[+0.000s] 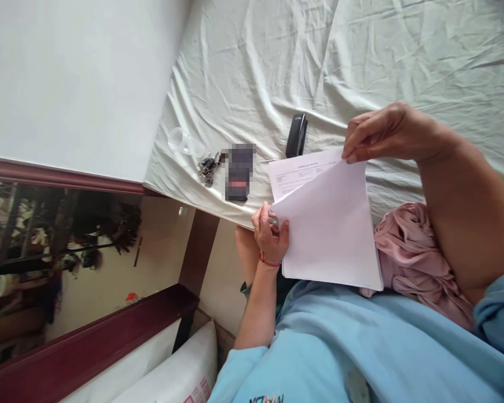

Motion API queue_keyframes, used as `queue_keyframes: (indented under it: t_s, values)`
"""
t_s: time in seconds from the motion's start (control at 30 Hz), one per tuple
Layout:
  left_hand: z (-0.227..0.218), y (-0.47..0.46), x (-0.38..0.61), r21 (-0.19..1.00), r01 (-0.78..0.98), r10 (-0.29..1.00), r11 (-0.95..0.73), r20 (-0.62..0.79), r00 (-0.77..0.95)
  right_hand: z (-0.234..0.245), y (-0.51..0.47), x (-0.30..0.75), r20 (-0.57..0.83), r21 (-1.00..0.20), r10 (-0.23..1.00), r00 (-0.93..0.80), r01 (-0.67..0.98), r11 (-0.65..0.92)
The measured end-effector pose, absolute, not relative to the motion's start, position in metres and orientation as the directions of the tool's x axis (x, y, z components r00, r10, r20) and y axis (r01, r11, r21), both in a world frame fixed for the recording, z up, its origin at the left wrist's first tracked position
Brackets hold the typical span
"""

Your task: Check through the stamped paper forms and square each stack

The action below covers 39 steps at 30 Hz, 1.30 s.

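A stack of white paper sheets [331,229] rests at the edge of a bed covered in a white sheet [277,56]. My left hand [271,235], with a red thread at the wrist, is closed on the stack's near corner. My right hand [382,131] pinches the far corner of the top blank sheet and lifts it. Under it a printed page [298,170] shows. A black stapler [296,135] lies on the bed just beyond the papers, close to my right hand.
A bunch of keys [208,166], a blurred dark object [238,172] and a clear plastic item [185,143] lie on the bed left of the papers. Pink cloth [407,252] is bunched under my right arm. A white wall [67,73] and dark wooden trim [67,176] stand at the left.
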<state>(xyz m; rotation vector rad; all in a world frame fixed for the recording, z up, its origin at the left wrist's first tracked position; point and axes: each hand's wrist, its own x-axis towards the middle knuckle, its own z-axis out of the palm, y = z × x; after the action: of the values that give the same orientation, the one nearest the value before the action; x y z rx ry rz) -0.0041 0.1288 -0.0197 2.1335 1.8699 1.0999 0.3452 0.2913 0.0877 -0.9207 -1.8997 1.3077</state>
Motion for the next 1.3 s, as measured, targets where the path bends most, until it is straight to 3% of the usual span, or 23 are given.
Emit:
queue_keyframes:
  t_s: [0.2,0.33,0.4,0.53,0.67,0.9,1.3]
  values:
    - [-0.016,0.131,-0.008,0.449,0.821,0.852,-0.354,0.517,0.085,0.094,0.296,0.350,0.017,-0.956,0.732,-0.681,0.203,0.210]
    - [-0.012,0.131,-0.011,0.451,0.789,0.850,-0.417,0.502,0.162,0.097,0.293,0.353,0.053,-0.977,0.710,-0.703,0.109,0.181]
    - [-0.011,0.131,-0.011,0.457,0.791,0.857,-0.406,0.492,0.155,0.093,0.291,0.353,0.052,-0.987,0.777,-0.627,0.087,0.136]
    - [-0.012,0.131,-0.010,0.486,0.767,0.847,-0.418,0.514,0.136,0.077,0.293,0.350,-0.025,-0.989,0.951,-0.309,0.146,0.022]
    - [-0.013,0.131,-0.009,0.501,0.744,0.831,-0.441,0.541,0.128,0.067,0.300,0.348,-0.047,-0.971,0.980,-0.191,0.239,0.000]
    - [-0.017,0.130,-0.011,0.517,0.774,0.879,-0.366,0.466,0.105,0.060,0.309,0.345,-0.135,-0.818,0.939,-0.317,0.570,0.075]
    - [-0.016,0.130,-0.010,0.452,0.807,0.858,-0.380,0.497,0.126,0.046,0.315,0.351,-0.085,-0.837,0.911,-0.404,0.525,0.154]
